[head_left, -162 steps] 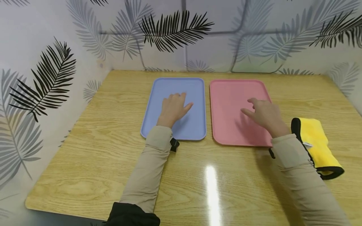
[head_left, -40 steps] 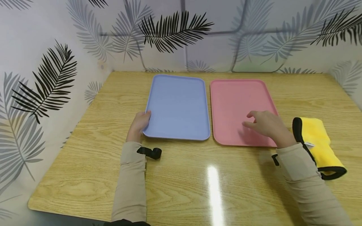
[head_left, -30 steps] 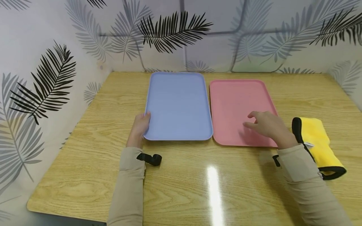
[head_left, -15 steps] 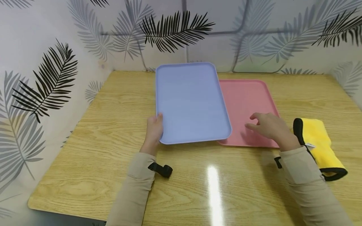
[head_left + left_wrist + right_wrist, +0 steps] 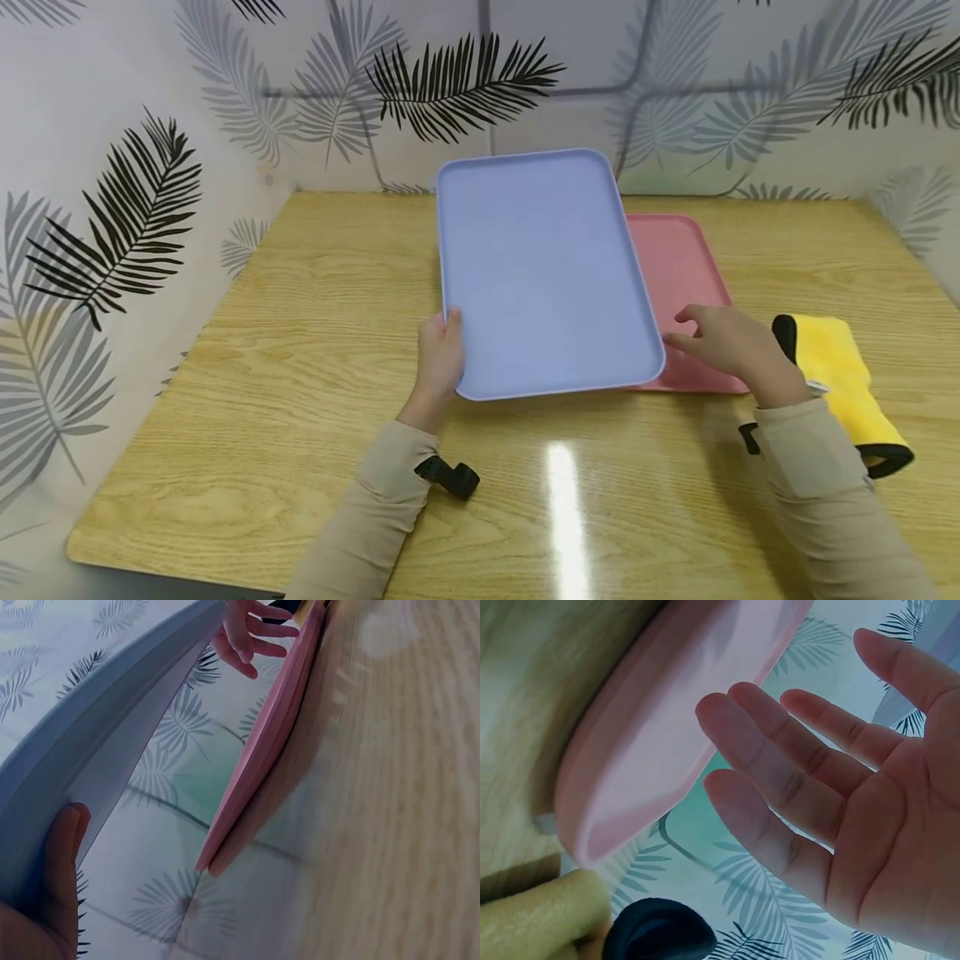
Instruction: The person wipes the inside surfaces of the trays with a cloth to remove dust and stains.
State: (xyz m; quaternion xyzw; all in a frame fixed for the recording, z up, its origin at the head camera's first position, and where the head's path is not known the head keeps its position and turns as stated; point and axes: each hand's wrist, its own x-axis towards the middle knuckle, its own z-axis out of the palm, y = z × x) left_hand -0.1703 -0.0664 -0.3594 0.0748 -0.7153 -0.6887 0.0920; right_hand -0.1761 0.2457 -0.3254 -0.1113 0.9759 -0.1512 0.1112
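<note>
My left hand (image 5: 438, 354) grips the left edge of a blue tray (image 5: 547, 275), thumb on the upper side. The tray is held off the table, slightly turned, and overlaps the pink tray (image 5: 678, 267) in the head view. From the left wrist, the blue tray (image 5: 112, 735) stands clear above the pink tray (image 5: 262, 757), which lies on the table. My right hand (image 5: 727, 342) hovers over the pink tray's right part, close to the blue tray's right edge. In the right wrist view its fingers (image 5: 742, 735) are spread, holding nothing.
A folded yellow cloth (image 5: 847, 375) with black edging lies right of the pink tray, partly behind the right sleeve. Leaf-patterned covering (image 5: 300, 108) rises behind and left of the wooden table (image 5: 247, 417).
My left hand went from above the blue tray to its left edge, then lifted it and carried it right, partly over the pink tray. The right hand shifted slightly right and nearer.
</note>
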